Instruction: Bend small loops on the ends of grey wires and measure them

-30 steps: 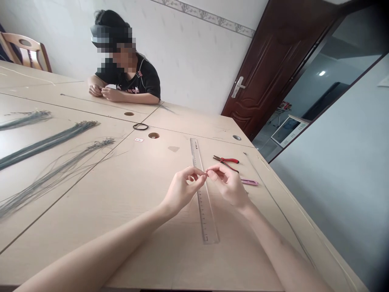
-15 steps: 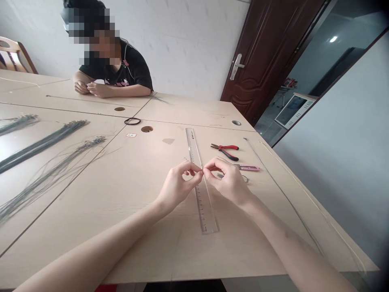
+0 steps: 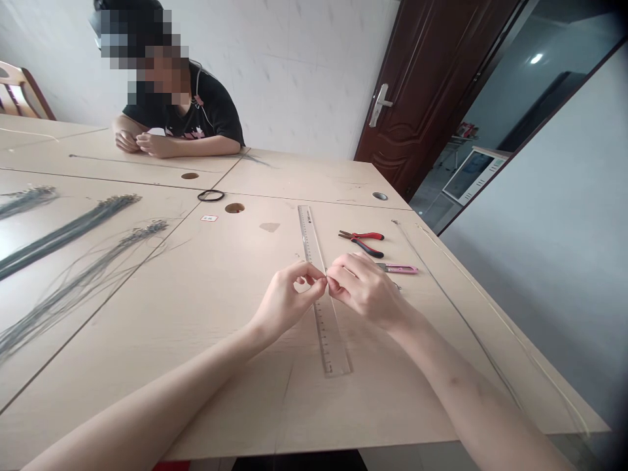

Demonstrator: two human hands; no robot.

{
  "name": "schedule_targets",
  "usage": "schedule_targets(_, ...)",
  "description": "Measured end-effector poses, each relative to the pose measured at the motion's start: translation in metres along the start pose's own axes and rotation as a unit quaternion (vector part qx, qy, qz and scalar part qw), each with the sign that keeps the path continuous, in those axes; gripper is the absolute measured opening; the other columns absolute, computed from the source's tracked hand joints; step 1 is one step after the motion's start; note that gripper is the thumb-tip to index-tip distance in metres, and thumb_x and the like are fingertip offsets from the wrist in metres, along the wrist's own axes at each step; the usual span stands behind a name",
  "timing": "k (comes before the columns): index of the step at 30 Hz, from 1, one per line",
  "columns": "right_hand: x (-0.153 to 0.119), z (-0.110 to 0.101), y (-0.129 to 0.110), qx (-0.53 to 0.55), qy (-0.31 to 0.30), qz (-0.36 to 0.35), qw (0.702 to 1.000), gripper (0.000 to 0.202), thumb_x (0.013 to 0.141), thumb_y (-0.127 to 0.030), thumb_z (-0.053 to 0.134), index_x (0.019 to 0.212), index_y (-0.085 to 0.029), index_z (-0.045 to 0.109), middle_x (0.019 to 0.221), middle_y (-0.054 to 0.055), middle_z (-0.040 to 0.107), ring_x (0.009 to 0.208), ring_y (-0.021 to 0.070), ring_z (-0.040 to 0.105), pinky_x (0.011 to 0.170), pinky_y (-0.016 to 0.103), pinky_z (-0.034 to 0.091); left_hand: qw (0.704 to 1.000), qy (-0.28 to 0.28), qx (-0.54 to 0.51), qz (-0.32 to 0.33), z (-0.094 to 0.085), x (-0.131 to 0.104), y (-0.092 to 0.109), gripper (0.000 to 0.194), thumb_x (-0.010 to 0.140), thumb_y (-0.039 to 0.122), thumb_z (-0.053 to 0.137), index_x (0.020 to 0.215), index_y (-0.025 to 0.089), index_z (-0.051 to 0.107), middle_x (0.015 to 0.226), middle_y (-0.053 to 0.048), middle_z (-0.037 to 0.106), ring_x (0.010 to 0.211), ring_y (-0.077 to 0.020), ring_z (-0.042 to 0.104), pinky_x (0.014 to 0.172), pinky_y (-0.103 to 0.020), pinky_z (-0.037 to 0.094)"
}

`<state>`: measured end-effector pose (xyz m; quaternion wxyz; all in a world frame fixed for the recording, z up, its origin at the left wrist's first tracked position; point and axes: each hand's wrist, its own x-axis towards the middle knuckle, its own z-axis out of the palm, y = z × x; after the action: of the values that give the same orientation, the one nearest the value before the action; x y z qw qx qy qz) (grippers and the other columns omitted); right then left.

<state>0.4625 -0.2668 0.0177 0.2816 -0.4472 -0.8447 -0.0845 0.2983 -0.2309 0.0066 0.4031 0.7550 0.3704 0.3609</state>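
Note:
My left hand (image 3: 294, 291) and my right hand (image 3: 360, 284) meet fingertip to fingertip above a clear ruler (image 3: 321, 320). Both are closed in a pinch; what lies between the fingertips is too small to make out. A thin pale cord runs along the ruler up to my fingers. Just beyond my right hand are pliers (image 3: 360, 239) with red and black handles and a pink-handled cutter (image 3: 402, 269). A small metal piece is mostly hidden behind the right hand.
Bundles of grey cords (image 3: 73, 229) lie at the left. A black ring (image 3: 210, 195), a small label (image 3: 209, 218) and table holes are farther back. Long cords (image 3: 456, 314) run down the right side. Across the table (image 3: 220, 392) a person (image 3: 216, 111) leans on their forearms.
My right hand has turned slightly, its fingers curling more over the fingertips of my left hand, and it now covers more of the metal piece. The view has shifted a little.

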Motion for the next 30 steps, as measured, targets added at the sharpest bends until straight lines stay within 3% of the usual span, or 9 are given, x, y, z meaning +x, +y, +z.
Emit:
schedule_targets(6, -0.001, 0.001, 0.003, -0.009, -0.043, 0.060, 0.997, 0.022, 0.091, -0.017, 0.041, 0.080, -0.017, 0.060, 0.080, 0.006, 0.062, 0.077, 0.0181, 0.057, 0.076, 0.034, 0.045, 1.000, 0.025, -0.009, -0.013, -0.003, 0.007, -0.005, 0.015, 0.076, 0.021, 0.055, 0.063, 0.019, 0.061, 0.067, 0.002, 0.063, 0.069, -0.0151, 0.054, 0.072, -0.027, 0.041)
schedule_targets(12, -0.009, 0.013, -0.003, 0.031, -0.150, 0.093, 0.984, 0.022, 0.088, -0.022, 0.051, 0.104, -0.019, 0.065, 0.116, 0.007, 0.064, 0.100, 0.0209, 0.063, 0.085, 0.033, 0.051, 0.992, 0.115, -0.031, -0.034, -0.017, 0.021, -0.020, 0.017, 0.080, 0.029, 0.053, 0.070, 0.017, 0.060, 0.073, -0.001, 0.064, 0.071, -0.0148, 0.055, 0.067, -0.025, 0.042)
schedule_targets(16, -0.021, 0.005, -0.028, 0.037, -0.196, 0.108, 0.974, 0.023, 0.088, -0.021, 0.049, 0.101, -0.022, 0.068, 0.119, 0.004, 0.063, 0.101, 0.0222, 0.064, 0.086, 0.036, 0.053, 0.990, 0.129, -0.049, -0.032, -0.020, 0.024, -0.023, 0.020, 0.080, 0.031, 0.053, 0.071, 0.016, 0.060, 0.076, -0.002, 0.066, 0.076, -0.0159, 0.058, 0.071, -0.026, 0.044)
schedule_targets(20, -0.044, -0.010, -0.063, 0.034, -0.222, 0.135, 0.965, 0.029, 0.087, -0.020, 0.049, 0.109, -0.016, 0.066, 0.120, 0.009, 0.062, 0.103, 0.0240, 0.063, 0.085, 0.037, 0.055, 0.991, 0.116, -0.068, -0.027, -0.017, 0.021, -0.021, 0.018, 0.080, 0.030, 0.054, 0.070, 0.016, 0.061, 0.078, -0.002, 0.067, 0.076, -0.0155, 0.059, 0.072, -0.025, 0.044)
schedule_targets(25, -0.071, -0.028, -0.099, 0.049, -0.234, 0.147, 0.960, 0.037, 0.087, -0.026, 0.049, 0.122, -0.014, 0.057, 0.127, 0.012, 0.058, 0.118, 0.0264, 0.052, 0.096, 0.040, 0.047, 0.991, 0.093, -0.093, -0.021, -0.014, 0.017, -0.020, 0.017, 0.079, 0.029, 0.054, 0.069, 0.017, 0.060, 0.076, -0.001, 0.066, 0.075, -0.0150, 0.058, 0.070, -0.025, 0.044)
schedule_targets(27, -0.077, -0.036, -0.111, 0.056, -0.235, 0.222, 0.944, 0.030, 0.091, -0.033, 0.042, 0.107, -0.016, 0.062, 0.106, 0.011, 0.066, 0.098, 0.0244, 0.062, 0.082, 0.038, 0.051, 0.991, 0.087, -0.102, -0.019, -0.014, 0.016, -0.020, 0.017, 0.078, 0.030, 0.054, 0.069, 0.017, 0.061, 0.076, -0.002, 0.065, 0.075, -0.0154, 0.058, 0.068, -0.025, 0.044)
schedule_targets(28, -0.081, -0.039, -0.116, 0.057, -0.252, 0.285, 0.923, 0.034, 0.093, -0.038, 0.036, 0.089, -0.017, 0.062, 0.087, 0.009, 0.068, 0.081, 0.0223, 0.064, 0.070, 0.036, 0.051, 0.991, 0.084, -0.106, -0.019, -0.014, 0.016, -0.020, 0.017, 0.078, 0.030, 0.054, 0.069, 0.017, 0.061, 0.076, -0.002, 0.065, 0.074, -0.0155, 0.058, 0.067, -0.025, 0.044)
schedule_targets(30, -0.087, -0.044, -0.127, 0.057, -0.313, 0.406, 0.857, 0.052, 0.094, -0.050, 0.024, 0.057, -0.020, 0.046, 0.055, 0.004, 0.055, 0.053, 0.0182, 0.056, 0.050, 0.032, 0.040, 0.990, 0.079, -0.112, -0.018, -0.015, 0.015, -0.019, 0.017, 0.078, 0.030, 0.054, 0.069, 0.016, 0.061, 0.076, -0.002, 0.065, 0.073, -0.0154, 0.058, 0.065, -0.024, 0.043)
